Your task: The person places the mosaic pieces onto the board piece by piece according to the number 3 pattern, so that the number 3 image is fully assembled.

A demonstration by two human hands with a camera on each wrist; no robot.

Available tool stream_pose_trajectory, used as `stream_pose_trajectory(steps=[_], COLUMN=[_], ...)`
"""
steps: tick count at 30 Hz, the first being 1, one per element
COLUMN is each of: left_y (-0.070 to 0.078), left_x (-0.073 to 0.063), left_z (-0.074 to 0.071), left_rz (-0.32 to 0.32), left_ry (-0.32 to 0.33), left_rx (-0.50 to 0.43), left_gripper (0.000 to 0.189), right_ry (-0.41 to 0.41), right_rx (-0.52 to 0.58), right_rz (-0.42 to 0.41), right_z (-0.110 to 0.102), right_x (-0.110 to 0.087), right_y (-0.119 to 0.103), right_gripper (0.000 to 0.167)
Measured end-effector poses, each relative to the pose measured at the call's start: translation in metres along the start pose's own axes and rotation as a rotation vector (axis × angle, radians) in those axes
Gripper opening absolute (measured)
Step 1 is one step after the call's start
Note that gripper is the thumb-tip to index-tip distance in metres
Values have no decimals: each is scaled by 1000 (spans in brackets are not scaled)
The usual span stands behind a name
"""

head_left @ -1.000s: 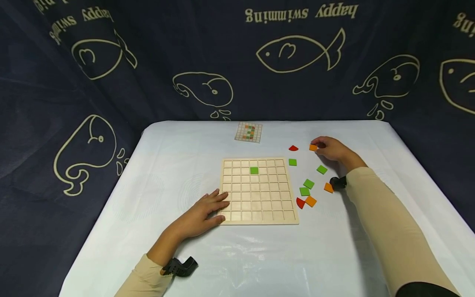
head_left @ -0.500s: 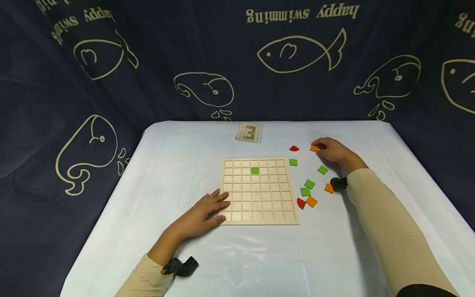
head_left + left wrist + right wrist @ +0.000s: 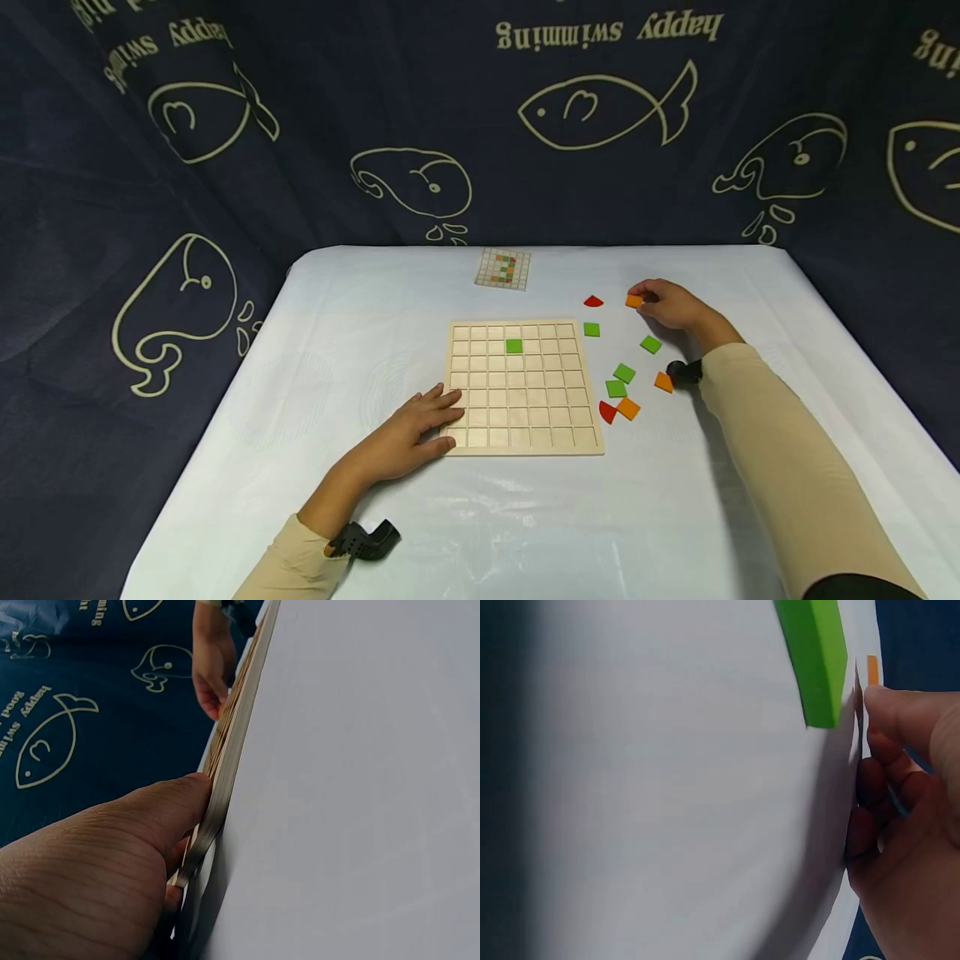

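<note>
My left hand (image 3: 408, 433) rests with spread fingers on the left edge of a wooden grid board (image 3: 525, 392); in the left wrist view its thumb (image 3: 184, 796) lies along the board's edge. One green square tile (image 3: 513, 346) sits in a cell of the second row from the far side. Beyond the board's far right corner, my right hand (image 3: 671, 304) pinches an orange square tile (image 3: 634, 301) between thumb and fingers, low over the table. The right wrist view shows that orange tile (image 3: 872, 670) at the thumb tip, the other fingers curled beneath.
Right of the board lie several loose green tiles (image 3: 624, 372), two more orange tiles (image 3: 628, 408) and two red quarter-circle pieces (image 3: 593, 301). A small pattern card (image 3: 502, 268) lies behind the board on the white table (image 3: 360, 333). A dark fish-print cloth (image 3: 300, 192) hangs around.
</note>
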State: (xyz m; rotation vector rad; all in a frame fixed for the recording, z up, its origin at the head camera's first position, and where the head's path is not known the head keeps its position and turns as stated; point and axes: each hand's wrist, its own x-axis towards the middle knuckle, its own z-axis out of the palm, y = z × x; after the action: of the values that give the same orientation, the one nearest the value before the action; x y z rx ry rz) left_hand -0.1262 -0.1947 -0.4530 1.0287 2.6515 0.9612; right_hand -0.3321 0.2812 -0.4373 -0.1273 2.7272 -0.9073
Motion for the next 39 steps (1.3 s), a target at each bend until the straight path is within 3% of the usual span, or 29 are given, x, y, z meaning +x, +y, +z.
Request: stream_pose_trajectory(steps=[18,39], left_y=[0,0], left_x=[-1,-1], left_z=[1,0], left_rz=[3,9], left_ry=[3,1], left_rx=[7,6], left_gripper=[50,50], right_ry=[21,24], right_rx=[29,30], right_rz=[-35,-261], right_z=[-7,10], right_x=[-12,-25], right_y=[-16,-59], right_gripper=[35,36])
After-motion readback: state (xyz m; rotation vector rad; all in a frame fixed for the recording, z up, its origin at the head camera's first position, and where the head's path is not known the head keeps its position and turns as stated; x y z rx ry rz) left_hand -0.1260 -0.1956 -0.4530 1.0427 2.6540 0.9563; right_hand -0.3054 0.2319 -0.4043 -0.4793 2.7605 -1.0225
